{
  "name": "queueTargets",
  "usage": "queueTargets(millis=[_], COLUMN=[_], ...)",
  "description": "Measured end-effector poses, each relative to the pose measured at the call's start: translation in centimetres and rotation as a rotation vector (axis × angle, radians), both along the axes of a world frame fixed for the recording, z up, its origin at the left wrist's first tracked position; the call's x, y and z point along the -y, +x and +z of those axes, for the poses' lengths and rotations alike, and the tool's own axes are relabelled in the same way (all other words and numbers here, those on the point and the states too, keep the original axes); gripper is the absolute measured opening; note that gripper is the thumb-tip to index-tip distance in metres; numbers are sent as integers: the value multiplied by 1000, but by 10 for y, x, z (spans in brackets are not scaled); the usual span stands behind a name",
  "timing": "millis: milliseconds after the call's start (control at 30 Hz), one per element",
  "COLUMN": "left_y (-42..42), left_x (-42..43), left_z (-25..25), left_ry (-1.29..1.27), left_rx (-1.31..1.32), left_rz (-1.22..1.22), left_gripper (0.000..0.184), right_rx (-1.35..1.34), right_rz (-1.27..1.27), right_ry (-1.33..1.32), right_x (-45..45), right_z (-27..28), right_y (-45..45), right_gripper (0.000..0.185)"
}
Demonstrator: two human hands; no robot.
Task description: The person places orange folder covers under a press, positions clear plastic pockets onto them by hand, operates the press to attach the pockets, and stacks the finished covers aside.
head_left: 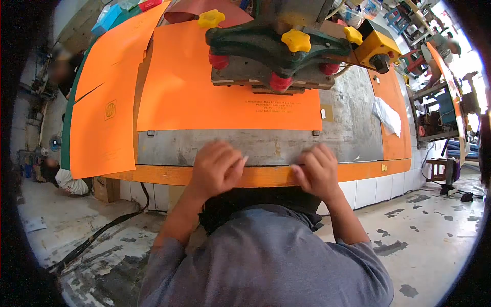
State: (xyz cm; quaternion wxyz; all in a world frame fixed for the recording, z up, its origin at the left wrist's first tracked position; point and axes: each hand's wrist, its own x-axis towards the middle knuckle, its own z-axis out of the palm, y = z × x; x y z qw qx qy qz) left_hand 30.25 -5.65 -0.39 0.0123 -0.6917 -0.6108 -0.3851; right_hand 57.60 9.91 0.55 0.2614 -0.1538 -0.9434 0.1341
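Observation:
Both of my hands are over the near edge of the press table [266,176], slightly blurred. My left hand [217,166] is curled closed with its thumb pointing right, and I see nothing held in it. My right hand [316,169] is also loosely closed, thumb toward the left, with nothing visible in the fingers. Beyond them, an orange sheet [176,97] with printed dark lettering lies on the grey metal plate [230,146]. Its near edge rests by two small dark stops [150,133]. Neither hand touches the sheet.
Above the sheet hangs a dark green press head [276,48] with yellow knobs [295,40] and red feet. More orange sheets [105,117] with a stamped emblem lie at left. A white plastic bag [387,116] and a yellow control box [377,46] are at right. Other people are at the sides.

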Motion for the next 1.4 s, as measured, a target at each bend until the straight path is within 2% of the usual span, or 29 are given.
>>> queueTargets(millis=[33,67,100,133,200,300,733,833,900,933,1000,1133,1200,1400], left_y=[-3,-7,-13,-22,-39,-44,-42,-43,-46,-48,-50,-48,-50,-59], left_x=[-8,-19,-29,-40,-58,-65,-63,-63,-62,-61,-59,-61,-66,-73], left_z=[5,13,18,16,6,-6,-23,-23,-20,-18,-15,-5,1,14], left_ry=[0,-83,-166,-164,-241,-349,-327,-224,-167,-165,-79,3,-46,-230], left_rx=[1,-27,-55,-54,-241,-274,-250,-233,-260,-261,-420,-515,-567,-524], left_rz=[4,52,100,107,58,42,58,66,5,7,-88,-152,-216,-313], left_gripper=[15,25,40,40,59,64,70,59,43,43,31,30,32,42], right_rx=[2,4,131,131,172,193,161,149,116,115,128,158,196,211], right_rz=[-77,-152,-193,-187,-195,-212,-220,-222,-205,-204,-182,-72,79,220], right_ry=[-10,-20,-47,-44,-7,-35,-66,-65,-85,-83,-11,29,158,280], right_x=[-4,-7,-9,-11,-16,-17,-14,-15,-18,-19,-21,-35,-43,-55], right_z=[5,8,8,8,8,0,-1,-3,-4,-2,3,16,21,24], right_y=[-8,-14,-15,-19,-29,-35,-40,-39,-39,-40,-40,-39,-40,-49], right_gripper=[29,37,55,55,60,59,55,54,52,52,45,38,36,37])
